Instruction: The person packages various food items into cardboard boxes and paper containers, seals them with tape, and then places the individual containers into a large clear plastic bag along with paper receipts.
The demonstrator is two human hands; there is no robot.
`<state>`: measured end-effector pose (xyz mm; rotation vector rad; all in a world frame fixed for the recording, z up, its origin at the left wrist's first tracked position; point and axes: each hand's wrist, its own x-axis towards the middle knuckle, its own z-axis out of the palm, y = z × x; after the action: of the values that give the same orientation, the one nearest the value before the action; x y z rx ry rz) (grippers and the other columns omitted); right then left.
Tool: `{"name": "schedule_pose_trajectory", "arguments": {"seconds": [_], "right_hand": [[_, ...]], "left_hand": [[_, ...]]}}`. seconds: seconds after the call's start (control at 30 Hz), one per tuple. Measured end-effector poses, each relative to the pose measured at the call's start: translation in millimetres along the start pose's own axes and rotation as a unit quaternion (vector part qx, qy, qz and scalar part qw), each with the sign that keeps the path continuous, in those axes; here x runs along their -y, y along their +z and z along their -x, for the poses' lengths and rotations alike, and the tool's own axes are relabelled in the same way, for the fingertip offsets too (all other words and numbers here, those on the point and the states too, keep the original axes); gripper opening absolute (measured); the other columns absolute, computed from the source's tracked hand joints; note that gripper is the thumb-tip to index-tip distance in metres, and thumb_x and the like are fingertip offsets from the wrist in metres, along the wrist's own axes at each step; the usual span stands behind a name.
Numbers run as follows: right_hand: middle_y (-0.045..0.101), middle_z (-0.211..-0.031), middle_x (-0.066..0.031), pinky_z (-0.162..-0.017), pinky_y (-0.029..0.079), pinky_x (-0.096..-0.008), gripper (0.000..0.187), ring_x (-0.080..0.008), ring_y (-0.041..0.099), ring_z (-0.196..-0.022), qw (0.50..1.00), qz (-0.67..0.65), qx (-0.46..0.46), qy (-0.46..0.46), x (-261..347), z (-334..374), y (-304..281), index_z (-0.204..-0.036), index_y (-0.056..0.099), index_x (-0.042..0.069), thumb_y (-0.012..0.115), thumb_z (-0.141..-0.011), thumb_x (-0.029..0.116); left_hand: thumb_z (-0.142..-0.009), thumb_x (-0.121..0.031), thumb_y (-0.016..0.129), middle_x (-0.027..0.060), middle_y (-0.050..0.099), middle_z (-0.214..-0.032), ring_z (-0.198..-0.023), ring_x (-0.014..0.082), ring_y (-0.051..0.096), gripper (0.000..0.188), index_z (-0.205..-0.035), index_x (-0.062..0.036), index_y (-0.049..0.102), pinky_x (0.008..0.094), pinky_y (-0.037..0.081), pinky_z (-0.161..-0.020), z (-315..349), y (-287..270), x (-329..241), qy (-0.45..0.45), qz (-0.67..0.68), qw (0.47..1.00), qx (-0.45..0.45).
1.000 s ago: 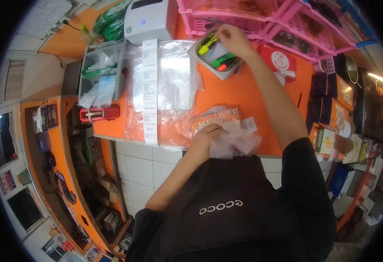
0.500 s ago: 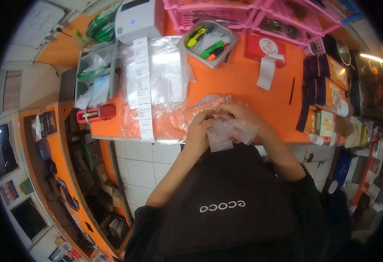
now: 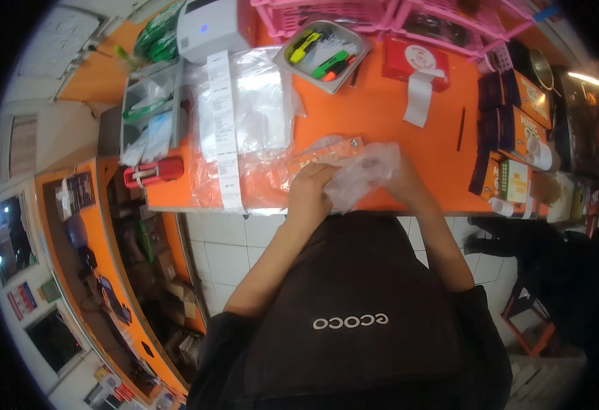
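Observation:
At the front edge of the orange table I hold a crumpled clear plastic bag [image 3: 362,179] between my hands. My left hand [image 3: 310,188] has its fingers closed on the bag's left side. My right hand [image 3: 402,183] grips the opposite side, its fingers partly covered by the film. Just behind my left hand lies an orange printed packet [image 3: 334,152], partly under clear plastic. To its left is a pile of flat clear bags [image 3: 265,126], crossed by a long white strip of printed labels [image 3: 224,130].
A metal tray [image 3: 334,87] of highlighters stands behind, beside a white printer [image 3: 210,31]. Rightward are a red box [image 3: 398,63] with a paper strip, a thin dark pen [image 3: 461,130] and stacked boxes [image 3: 518,130]. A red stapler-like tool [image 3: 152,173] sits left. Someone in dark clothing [image 3: 546,266] is at right.
My hands have moved apart, the right one shifting right, and the bag is spread wider and raised between them. A person in dark clothing shows more at the right.

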<state>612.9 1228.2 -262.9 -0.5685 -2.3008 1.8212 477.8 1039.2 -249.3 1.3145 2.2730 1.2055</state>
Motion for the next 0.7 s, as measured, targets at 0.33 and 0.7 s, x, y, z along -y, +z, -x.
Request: {"name": "schedule_pose_trajectory", "arguments": {"seconds": [0.33, 0.7], "right_hand": [[0.068, -0.1, -0.0145, -0.077, 0.055, -0.0342, 0.028, -0.02, 0.067, -0.088, 0.998, 0.025, -0.003, -0.054, -23.4, -7.1, 19.8, -0.115, 0.061, -0.004, 0.066, -0.088, 0.003], [0.064, -0.095, -0.0081, -0.085, 0.048, -0.0384, 0.014, -0.0289, 0.061, -0.09, 0.973, 0.151, -0.01, -0.177, 15.6, 1.3, 63.3, -0.095, 0.069, 0.003, 0.073, -0.082, 0.004]], "left_hand": [[-0.068, -0.003, 0.076, 0.0167, 0.069, -0.088, -0.08, 0.0348, 0.067, 0.022, -0.089, -0.0023, 0.073, 0.0423, 0.054, -0.07, -10.3, 0.8, -5.6, -0.061, -0.006, 0.998, 0.018], [-0.085, -0.021, 0.083, 0.0129, 0.07, -0.081, -0.07, 0.0169, 0.069, 0.031, -0.089, 0.008, 0.071, 0.026, 0.055, -0.058, 3.3, 18.6, 38.5, -0.439, 0.488, 0.754, -0.006]]}}
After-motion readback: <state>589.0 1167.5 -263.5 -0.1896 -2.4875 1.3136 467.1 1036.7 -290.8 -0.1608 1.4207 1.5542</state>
